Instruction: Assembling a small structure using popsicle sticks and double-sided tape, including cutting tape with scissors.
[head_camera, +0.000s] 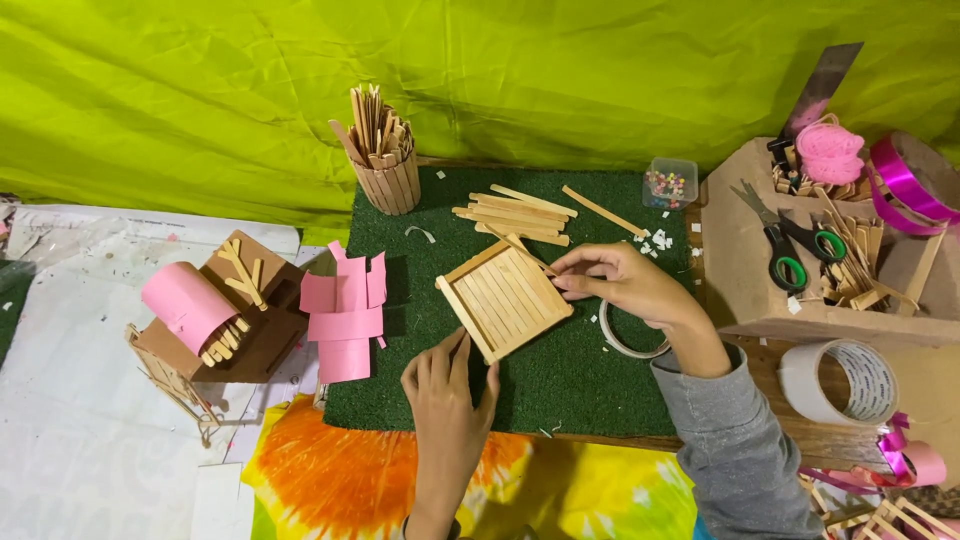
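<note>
Fig. View from above, my hands w/ a square stick tray (505, 298) on the green mat (560, 385).

L hand (448, 400): fingers (447, 352) loosely spread, tips touching the tray's near-left edge; not gripping, just steadying. R hand (625, 282): fingers (572, 270) narrowed to a pinch on the tray's right corner, where a loose stick (520, 246) lies angled across the top edge. Tray sits flat between both sets of fingertips, turned diagonally.

Progress (my judgement): floor of side-by-side sticks looks complete, and a raised rim shows on the sides I can see. So the base is approx. done; the angled stick by my R fingertips isn't seated yet. Whether glue is set, can't tell.

Around the fingers: just beyond my R fingertips, a pile of spare sticks (520, 215); farther out, a stick-built cup (385, 165) full of more. Under my R wrist, a tape ring (625, 342). Left of my L fingers, pink paper pieces (345, 310), then a cardboard model w/ pink roll (215, 310). Right of my R hand, a cardboard box (740, 290) w/ green-handled scissors (790, 250); a big tape roll (840, 380) nearer me.
</note>
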